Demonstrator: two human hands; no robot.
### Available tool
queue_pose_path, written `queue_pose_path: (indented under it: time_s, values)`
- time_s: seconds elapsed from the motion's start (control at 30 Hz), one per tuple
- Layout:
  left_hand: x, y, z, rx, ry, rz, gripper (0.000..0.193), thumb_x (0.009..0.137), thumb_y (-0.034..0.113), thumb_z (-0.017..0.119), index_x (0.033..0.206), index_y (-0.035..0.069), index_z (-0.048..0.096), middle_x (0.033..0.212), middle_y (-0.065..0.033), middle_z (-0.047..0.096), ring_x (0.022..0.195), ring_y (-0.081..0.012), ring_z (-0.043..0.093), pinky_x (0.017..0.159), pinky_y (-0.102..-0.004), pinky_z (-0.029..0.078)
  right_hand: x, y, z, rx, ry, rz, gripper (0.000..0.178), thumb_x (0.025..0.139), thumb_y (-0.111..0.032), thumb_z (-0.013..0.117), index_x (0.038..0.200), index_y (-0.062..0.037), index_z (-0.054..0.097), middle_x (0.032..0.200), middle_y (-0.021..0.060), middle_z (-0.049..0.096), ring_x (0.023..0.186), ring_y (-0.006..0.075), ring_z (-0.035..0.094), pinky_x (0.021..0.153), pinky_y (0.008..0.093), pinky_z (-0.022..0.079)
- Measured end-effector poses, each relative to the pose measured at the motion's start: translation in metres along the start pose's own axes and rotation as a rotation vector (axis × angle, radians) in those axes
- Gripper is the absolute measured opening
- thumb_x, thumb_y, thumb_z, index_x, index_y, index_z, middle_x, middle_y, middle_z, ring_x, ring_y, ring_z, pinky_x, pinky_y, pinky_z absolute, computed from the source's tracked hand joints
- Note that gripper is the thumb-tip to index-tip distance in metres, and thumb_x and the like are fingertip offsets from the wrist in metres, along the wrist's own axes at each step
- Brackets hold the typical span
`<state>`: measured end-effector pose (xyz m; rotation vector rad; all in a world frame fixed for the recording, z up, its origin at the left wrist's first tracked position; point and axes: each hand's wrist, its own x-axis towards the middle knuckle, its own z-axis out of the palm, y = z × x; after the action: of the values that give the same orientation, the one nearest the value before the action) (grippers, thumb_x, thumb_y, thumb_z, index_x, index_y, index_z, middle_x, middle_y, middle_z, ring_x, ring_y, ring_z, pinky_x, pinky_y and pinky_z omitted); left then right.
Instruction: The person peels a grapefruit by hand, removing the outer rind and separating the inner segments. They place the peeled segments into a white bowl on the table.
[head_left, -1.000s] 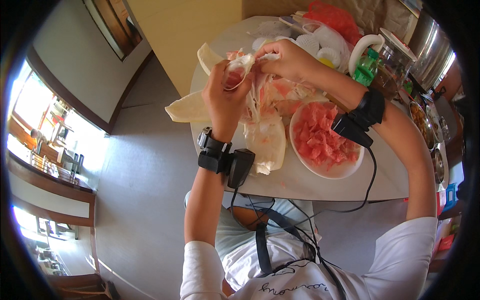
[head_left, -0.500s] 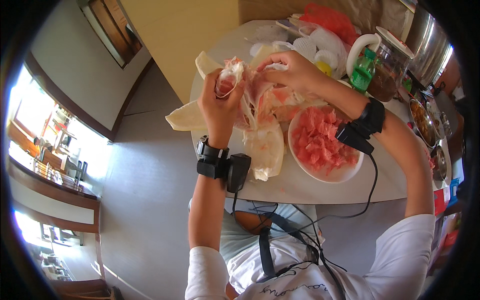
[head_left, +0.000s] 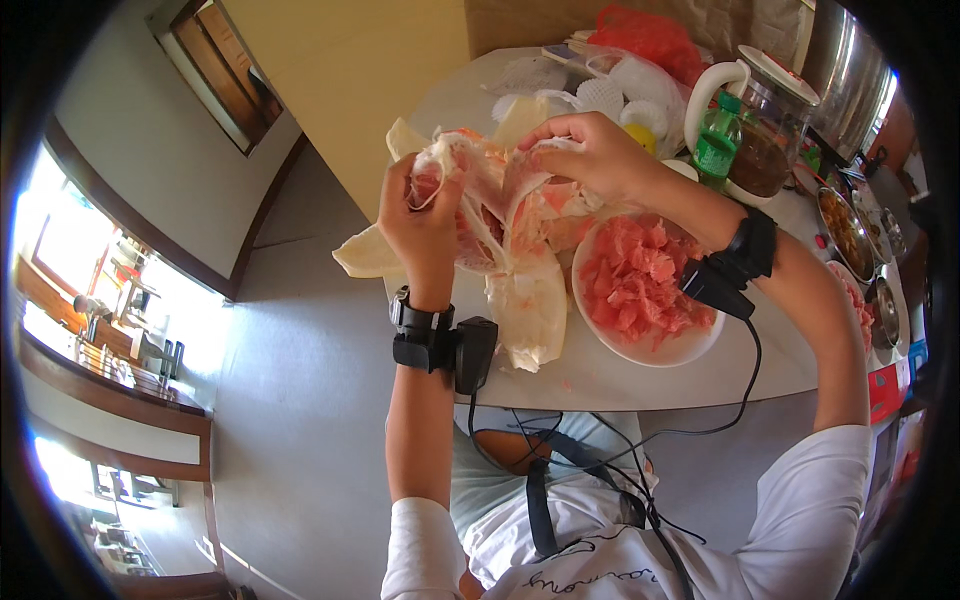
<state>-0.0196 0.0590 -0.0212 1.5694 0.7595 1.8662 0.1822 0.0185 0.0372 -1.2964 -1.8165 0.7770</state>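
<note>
My left hand (head_left: 418, 228) is closed around a pomelo piece (head_left: 428, 183), with pink flesh showing under torn white membrane. My right hand (head_left: 590, 157) has its thumb and fingers pinched on the whitish membrane (head_left: 516, 182), which stretches between the two hands. Underneath lies thick cream-coloured pomelo peel (head_left: 527, 315), spread open in flaps, with membrane scraps on it. Beside it, below my right forearm, a white bowl (head_left: 648, 358) holds a heap of pink pomelo pulp (head_left: 640, 275). My right fingertips are partly hidden by the membrane.
On the round table (head_left: 600, 395) stand a green bottle (head_left: 716, 145) and a glass jug (head_left: 765, 150) with brown liquid. Behind are white foam nets (head_left: 600, 97) and a red plastic bag (head_left: 650, 40). Metal dishes of food (head_left: 845, 230) stand far right. Cables (head_left: 690, 432) hang from both wrists.
My left hand has moved slightly left and down with the pomelo piece. The gap between the hands is wider, and more membrane is stretched across it.
</note>
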Motion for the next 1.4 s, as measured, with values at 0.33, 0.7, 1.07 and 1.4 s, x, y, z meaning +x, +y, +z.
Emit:
queue_pose_path:
  time_s: [0.33,0.7,1.07,1.4]
  values:
    - [0.016,-0.002,-0.023,-0.372,0.347,-0.153,0.02,0.085,0.009,0.064,0.102,0.002,0.055,0.085,-0.002,0.059,0.075,-0.0088,0.056,0.065,-0.0219,0.048,-0.027,0.0,-0.014,0.212,0.137,0.053,0.028,0.088,-0.015,0.058,0.11,0.0028,0.059,0.094,0.0049,0.062,0.084,0.0074,0.058,0.07,0.0229,0.049]
    - [0.033,0.012,-0.003,-0.542,0.374,-0.253,0.017,0.088,0.017,0.061,0.098,0.007,0.051,0.081,0.003,0.054,0.066,-0.0049,0.051,0.05,-0.0194,0.043,-0.042,-0.013,-0.033,0.014,-0.076,0.255,0.044,0.084,-0.02,0.067,0.123,-0.0042,0.053,0.098,0.01,0.062,0.08,0.0135,0.061,0.066,0.0245,0.05]
    - [0.071,0.003,-0.014,-0.455,0.557,-0.284,0.022,0.085,0.021,0.064,0.095,0.006,0.051,0.091,-0.0044,0.06,0.077,-0.0161,0.059,0.064,-0.0299,0.052,-0.083,-0.008,-0.022,-0.189,0.081,0.091,0.043,0.088,-0.017,0.057,0.129,-0.0043,0.049,0.082,0.0056,0.06,0.062,0.0092,0.054,0.051,0.0222,0.042]
    - [0.059,-0.05,-0.034,-0.048,0.082,-0.527,0.029,0.077,0.021,0.072,0.087,-0.002,0.057,0.079,-0.0044,0.058,0.07,-0.0123,0.055,0.06,-0.0259,0.046,-0.103,-0.017,-0.054,0.338,0.021,0.469,0.034,0.087,-0.029,0.06,0.106,-0.0016,0.053,0.071,0.0051,0.061,0.045,0.0045,0.047,0.035,0.0184,0.03]
